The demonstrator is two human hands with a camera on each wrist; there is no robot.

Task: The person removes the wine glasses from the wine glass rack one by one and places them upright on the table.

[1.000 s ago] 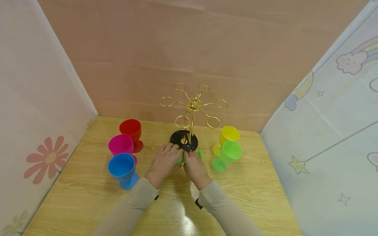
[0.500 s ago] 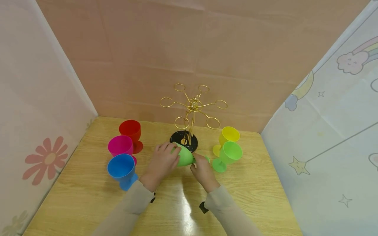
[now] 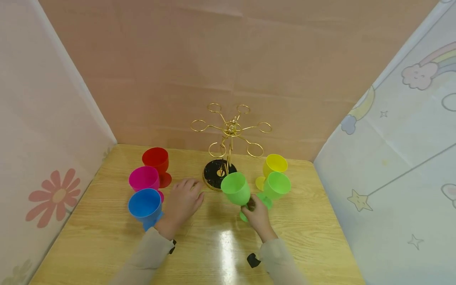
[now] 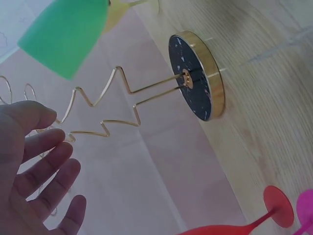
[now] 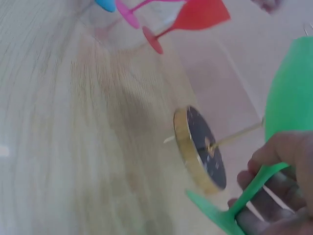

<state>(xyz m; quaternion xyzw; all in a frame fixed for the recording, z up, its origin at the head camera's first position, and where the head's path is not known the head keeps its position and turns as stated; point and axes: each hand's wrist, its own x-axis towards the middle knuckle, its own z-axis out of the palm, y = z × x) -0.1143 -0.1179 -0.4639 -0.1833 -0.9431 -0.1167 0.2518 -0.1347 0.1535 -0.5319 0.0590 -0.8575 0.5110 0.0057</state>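
My right hand (image 3: pixel 258 217) pinches the stem of a green goblet (image 3: pixel 236 189), which stands bowl up, slightly tilted, in front of the rack's base. In the right wrist view, thumb and fingers wrap the goblet's stem (image 5: pixel 263 179), with its foot just above the wood. My left hand (image 3: pixel 182 201) holds nothing; its fingers are relaxed, left of the black round base (image 3: pixel 212 174). A gold wire rack (image 3: pixel 232 129) with several ring arms rises from that base. In the left wrist view, the left hand (image 4: pixel 39 166) shows loosely bent fingers.
Red (image 3: pixel 156 158), magenta (image 3: pixel 144 178) and blue goblets (image 3: pixel 144 206) stand at the left. At the right stand a yellow goblet (image 3: pixel 276 165) and another green goblet (image 3: pixel 278 186), close to my right hand. A pink backdrop (image 3: pixel 228 59) hangs behind the wooden table (image 3: pixel 199 257).
The green goblet, earlier lying sideways between both hands, has turned bowl up in my right hand. My left hand has let go and moved left; the right has moved slightly right and nearer.
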